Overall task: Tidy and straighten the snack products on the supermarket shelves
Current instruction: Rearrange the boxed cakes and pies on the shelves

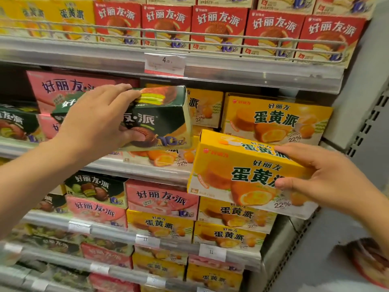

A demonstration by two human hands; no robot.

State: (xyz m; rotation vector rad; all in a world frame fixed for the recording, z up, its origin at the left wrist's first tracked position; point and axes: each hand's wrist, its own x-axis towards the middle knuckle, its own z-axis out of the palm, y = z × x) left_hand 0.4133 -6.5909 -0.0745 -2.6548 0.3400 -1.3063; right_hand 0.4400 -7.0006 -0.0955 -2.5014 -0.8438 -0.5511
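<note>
Nearest, the right hand [328, 178] holds a yellow box [237, 175] by its right end, the fingers lying over the top edge and the thumb pressed on the front face, so its grip is closed around the box. The box is tilted, lifted in front of the shelves, its lower right corner dropped toward the right. A little farther and to the left, the left hand [99, 121] holds a dark green box [155, 119], fingers curled over its top and the thumb under the front face; this grip too is closed on its box. The green box is lifted off the shelf, tilted with its top showing, and sits in front of the middle shelf [147, 171], between the pink boxes [69, 87] on the far left and the yellow boxes [275, 121] on the far right. Below, near shelves carry mixed stacks: green and pink boxes on the left, a pink box [162, 199] over yellow ones in the middle, more yellow ones on the right. Farthest and highest, a row of red boxes [219, 28] stands behind a wire rail [189, 34], with yellow ones at the far left, and a price tag [164, 64] is clipped to the shelf edge below them.
</note>
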